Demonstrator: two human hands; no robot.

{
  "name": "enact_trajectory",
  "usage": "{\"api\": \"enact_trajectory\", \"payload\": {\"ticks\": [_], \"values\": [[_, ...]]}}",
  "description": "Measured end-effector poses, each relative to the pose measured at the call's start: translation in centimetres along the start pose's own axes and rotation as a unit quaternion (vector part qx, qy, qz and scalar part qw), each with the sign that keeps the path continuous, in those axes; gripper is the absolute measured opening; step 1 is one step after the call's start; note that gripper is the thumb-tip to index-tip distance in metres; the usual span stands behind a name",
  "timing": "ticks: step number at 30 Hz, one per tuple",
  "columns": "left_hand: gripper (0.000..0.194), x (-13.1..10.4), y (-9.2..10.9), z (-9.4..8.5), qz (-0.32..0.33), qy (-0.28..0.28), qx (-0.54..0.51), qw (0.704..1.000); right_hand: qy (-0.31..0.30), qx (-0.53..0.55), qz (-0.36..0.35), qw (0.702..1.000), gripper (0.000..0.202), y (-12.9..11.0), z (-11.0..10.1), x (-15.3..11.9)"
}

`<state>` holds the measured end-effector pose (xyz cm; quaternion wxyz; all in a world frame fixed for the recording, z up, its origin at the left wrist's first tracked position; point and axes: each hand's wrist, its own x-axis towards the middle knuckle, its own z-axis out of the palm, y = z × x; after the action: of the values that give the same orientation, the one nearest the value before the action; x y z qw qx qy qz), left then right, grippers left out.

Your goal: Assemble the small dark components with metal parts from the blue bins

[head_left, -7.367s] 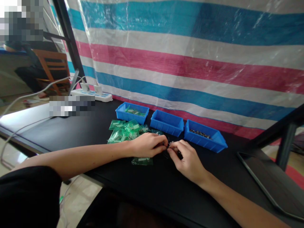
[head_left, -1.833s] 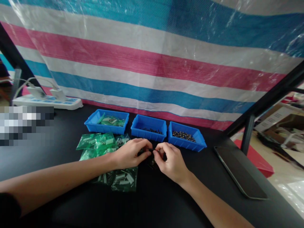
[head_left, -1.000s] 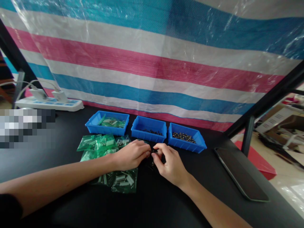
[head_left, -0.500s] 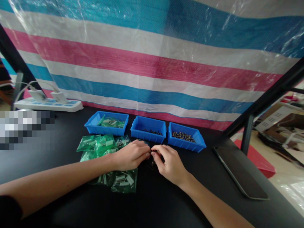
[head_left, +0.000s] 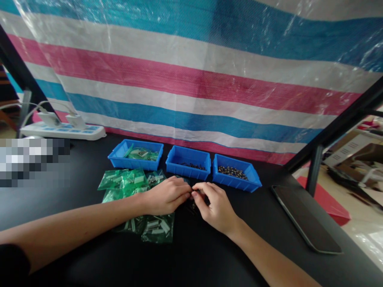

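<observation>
My left hand (head_left: 168, 195) and my right hand (head_left: 216, 205) meet fingertip to fingertip over the black table. Both are closed in a pinch, and whatever sits between the fingers is too small and hidden to name. Under and between them lie small dark metal pieces (head_left: 193, 207), mostly covered by the hands. Green plastic bags (head_left: 128, 181) with white and metal parts inside lie beneath and beside my left forearm. Another such bag (head_left: 157, 229) lies just below my left hand.
Three blue bins stand behind the hands: the left bin (head_left: 112, 159) holds green bags, the middle bin (head_left: 187, 171) small dark pieces, the right bin (head_left: 236, 184) shiny metal pieces. A phone (head_left: 305, 219) lies at right, a power strip (head_left: 64, 131) at back left. A striped sheet (head_left: 185, 83) hangs behind.
The hands stay together in nearly the same place, with only slight finger movement. The whole view has shifted a little, so everything appears slightly farther right.
</observation>
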<state>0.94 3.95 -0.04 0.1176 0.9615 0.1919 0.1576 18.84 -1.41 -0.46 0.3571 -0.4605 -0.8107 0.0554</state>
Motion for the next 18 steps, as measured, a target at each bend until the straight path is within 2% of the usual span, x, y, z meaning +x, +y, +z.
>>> {"api": "enact_trajectory", "payload": {"ticks": [8,18], "values": [[0.024,0.16,-0.13,0.08,-0.007,0.005,0.009,1.0,0.001,0.007,-0.021,1.0,0.014,-0.19,-0.1,0.06],[0.027,0.09,0.04,-0.08,-0.009,0.011,-0.01,1.0,0.01,-0.014,-0.007,1.0,0.01,-0.25,-0.05,0.13]]}}
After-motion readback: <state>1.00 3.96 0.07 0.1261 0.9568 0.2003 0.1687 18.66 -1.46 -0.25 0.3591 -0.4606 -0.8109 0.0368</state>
